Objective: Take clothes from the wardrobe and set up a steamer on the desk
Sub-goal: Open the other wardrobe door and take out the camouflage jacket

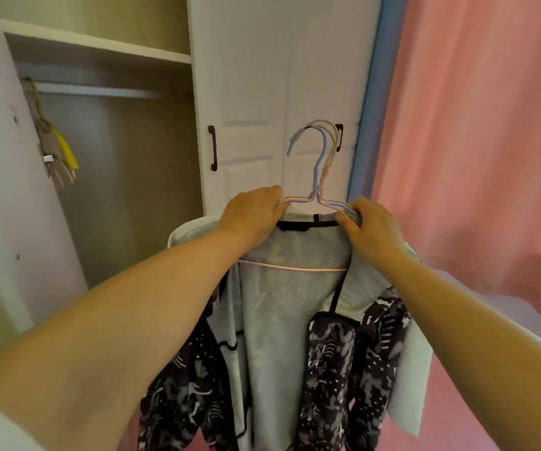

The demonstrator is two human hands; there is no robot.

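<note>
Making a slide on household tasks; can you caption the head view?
Both hands, left hand and right hand, grip stacked wire hangers carrying clothes before the open wardrobe.

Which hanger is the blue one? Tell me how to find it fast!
Start at the white wardrobe door in the middle. In front of it, the left hand and right hand hold up a bunch of thin hangers carrying clothes. The blue hanger has the hook that curves furthest left; the hooks beside it are pale pink.
</note>
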